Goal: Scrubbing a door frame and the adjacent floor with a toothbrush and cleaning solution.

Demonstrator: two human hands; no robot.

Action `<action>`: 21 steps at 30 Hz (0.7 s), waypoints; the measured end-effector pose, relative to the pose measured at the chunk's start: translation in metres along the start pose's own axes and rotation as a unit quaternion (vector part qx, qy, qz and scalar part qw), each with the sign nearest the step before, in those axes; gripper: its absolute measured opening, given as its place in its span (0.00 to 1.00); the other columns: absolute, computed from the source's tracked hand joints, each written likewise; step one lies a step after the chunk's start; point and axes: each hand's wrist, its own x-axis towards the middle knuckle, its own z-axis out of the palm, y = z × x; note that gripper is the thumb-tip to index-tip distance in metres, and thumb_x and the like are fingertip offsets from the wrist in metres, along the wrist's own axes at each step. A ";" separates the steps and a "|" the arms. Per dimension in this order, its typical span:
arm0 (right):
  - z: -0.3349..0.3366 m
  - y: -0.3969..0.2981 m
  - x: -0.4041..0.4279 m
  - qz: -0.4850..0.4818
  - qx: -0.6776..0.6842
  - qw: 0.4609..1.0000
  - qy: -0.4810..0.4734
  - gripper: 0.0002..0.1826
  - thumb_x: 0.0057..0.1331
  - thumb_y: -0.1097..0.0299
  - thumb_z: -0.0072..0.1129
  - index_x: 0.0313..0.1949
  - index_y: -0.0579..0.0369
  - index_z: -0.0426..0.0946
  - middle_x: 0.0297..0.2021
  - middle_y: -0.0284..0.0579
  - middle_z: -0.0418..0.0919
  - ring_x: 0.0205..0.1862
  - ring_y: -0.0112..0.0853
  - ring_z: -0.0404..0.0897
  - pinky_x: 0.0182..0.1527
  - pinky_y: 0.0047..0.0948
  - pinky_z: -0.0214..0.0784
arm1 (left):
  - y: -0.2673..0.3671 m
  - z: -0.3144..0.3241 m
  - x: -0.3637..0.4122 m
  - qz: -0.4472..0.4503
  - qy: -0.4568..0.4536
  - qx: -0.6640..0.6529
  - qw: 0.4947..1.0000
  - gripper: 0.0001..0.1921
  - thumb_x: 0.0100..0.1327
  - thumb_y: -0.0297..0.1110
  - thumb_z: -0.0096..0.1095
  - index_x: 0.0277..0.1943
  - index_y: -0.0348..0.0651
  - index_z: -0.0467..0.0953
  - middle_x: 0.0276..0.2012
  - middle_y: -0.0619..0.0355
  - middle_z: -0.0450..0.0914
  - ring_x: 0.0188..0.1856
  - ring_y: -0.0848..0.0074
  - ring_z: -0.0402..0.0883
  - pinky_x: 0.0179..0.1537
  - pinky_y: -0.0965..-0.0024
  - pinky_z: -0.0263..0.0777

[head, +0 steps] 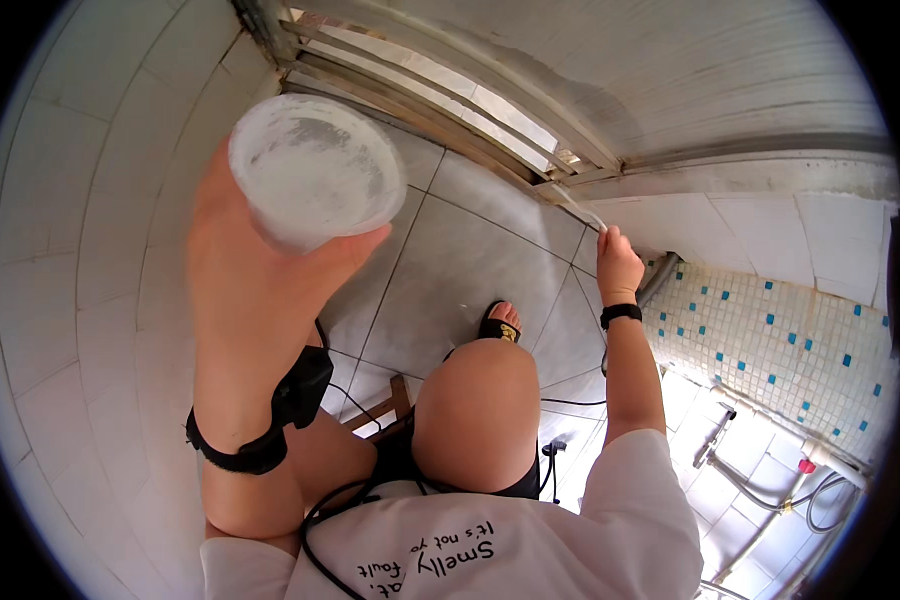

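Note:
My left hand [259,277] is raised at the upper left, fingers wrapped around a translucent plastic cup [319,169]. Whitish residue coats the cup's inside; how much it contains is unclear. Farther off on the right, my right hand [619,264] pinches the end of a thin white stick-like tool [579,207]. Its far tip is at the lower corner of a door, close to the slatted vent [450,82] and the door frame; whether they touch cannot be told. Above the vent is the door's pale panel [690,67], marked by a darker patch.
White tiles cover the left wall [112,247]. Grey tiles [465,255] form the floor, where one slippered foot [502,321] rests. Part of a wooden stool [390,401] shows beneath me. Mosaic tiling [765,352], pipes, a red valve handle [806,466] and hoses lie rightward. Black cables cross my lap.

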 end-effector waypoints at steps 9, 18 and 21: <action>0.038 -0.025 0.008 0.042 0.051 0.976 -0.205 0.11 0.62 0.58 0.37 0.31 0.49 0.64 0.20 0.47 0.74 0.24 0.44 0.75 0.25 0.41 0.67 | 0.011 0.013 -0.002 0.015 -0.002 0.016 1.000 0.28 0.38 0.32 0.70 0.44 0.34 0.67 0.38 0.52 0.74 0.40 0.67 0.73 0.42 0.69 0.65; 0.039 -0.008 0.016 0.004 0.061 0.974 -0.219 0.10 0.62 0.59 0.38 0.31 0.50 0.64 0.23 0.46 0.75 0.25 0.43 0.76 0.25 0.39 0.68 | 0.008 0.013 0.000 -0.009 -0.005 -0.013 1.000 0.29 0.37 0.31 0.70 0.45 0.34 0.66 0.38 0.52 0.73 0.41 0.69 0.72 0.43 0.71 0.65; 0.039 -0.017 0.014 0.021 0.059 0.974 -0.217 0.09 0.62 0.59 0.38 0.31 0.49 0.64 0.23 0.46 0.75 0.25 0.43 0.76 0.24 0.40 0.67 | 0.002 0.007 -0.001 -0.005 0.007 -0.016 1.000 0.29 0.37 0.31 0.70 0.46 0.34 0.66 0.38 0.53 0.73 0.41 0.70 0.72 0.43 0.71 0.65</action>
